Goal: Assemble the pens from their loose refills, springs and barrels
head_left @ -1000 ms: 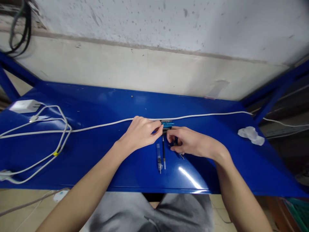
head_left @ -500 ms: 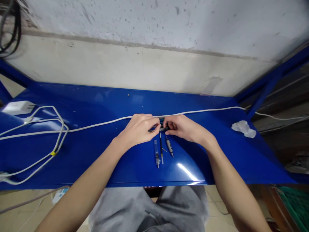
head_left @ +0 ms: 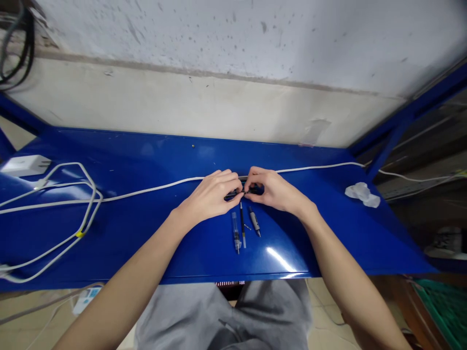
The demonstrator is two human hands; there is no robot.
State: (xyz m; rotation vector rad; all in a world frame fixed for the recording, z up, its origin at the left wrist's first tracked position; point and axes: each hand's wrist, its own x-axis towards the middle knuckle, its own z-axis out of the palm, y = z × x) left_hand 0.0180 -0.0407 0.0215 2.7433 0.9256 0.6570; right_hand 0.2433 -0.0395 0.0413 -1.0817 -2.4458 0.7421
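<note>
My left hand (head_left: 221, 193) and my right hand (head_left: 270, 189) meet at the middle of the blue table (head_left: 153, 243), fingertips nearly touching. Each is closed in a pinch on small dark pen-like parts, mostly hidden by the fingers. Just below them lie a clear pen barrel (head_left: 236, 233), a thin dark refill (head_left: 242, 226) with a pale lower end, and a grey pen part (head_left: 255, 222) with a pointed tip. A tiny spring-like piece (head_left: 247, 227) rests between the refill and the grey part.
A white cable (head_left: 156, 188) runs across the table behind my hands and loops at the left, near a white charger (head_left: 27, 165). Crumpled clear plastic (head_left: 362, 194) lies at the right. A pale wall (head_left: 175, 102) rises behind the table.
My right hand's fingertips have come closer to those of my left hand, and its fingers have shifted around the dark part. The camera view has moved slightly.
</note>
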